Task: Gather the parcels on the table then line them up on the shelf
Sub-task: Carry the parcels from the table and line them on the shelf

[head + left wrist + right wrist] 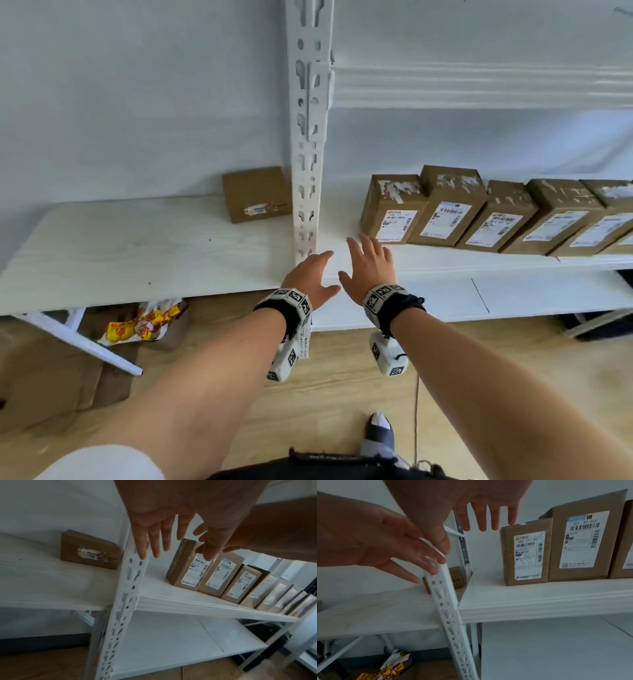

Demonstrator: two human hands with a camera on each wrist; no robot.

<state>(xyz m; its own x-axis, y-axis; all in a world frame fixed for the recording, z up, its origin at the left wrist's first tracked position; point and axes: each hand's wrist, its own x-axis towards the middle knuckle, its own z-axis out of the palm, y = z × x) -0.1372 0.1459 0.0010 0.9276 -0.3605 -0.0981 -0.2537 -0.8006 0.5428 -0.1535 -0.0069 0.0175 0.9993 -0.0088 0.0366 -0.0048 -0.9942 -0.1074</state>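
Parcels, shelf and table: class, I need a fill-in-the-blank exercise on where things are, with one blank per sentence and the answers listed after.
1. The single parcel not yet in the row lies on the ____.
2. The row of parcels stands on the ____.
3. Both hands, left and right, hold ____.
4. The slotted white upright stands between the table and the ____.

Missing words: table; shelf; nothing; shelf

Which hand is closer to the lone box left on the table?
Left. The left hand is by the shelf post, just right of the lone box. The right hand is farther right, near the row of boxes.
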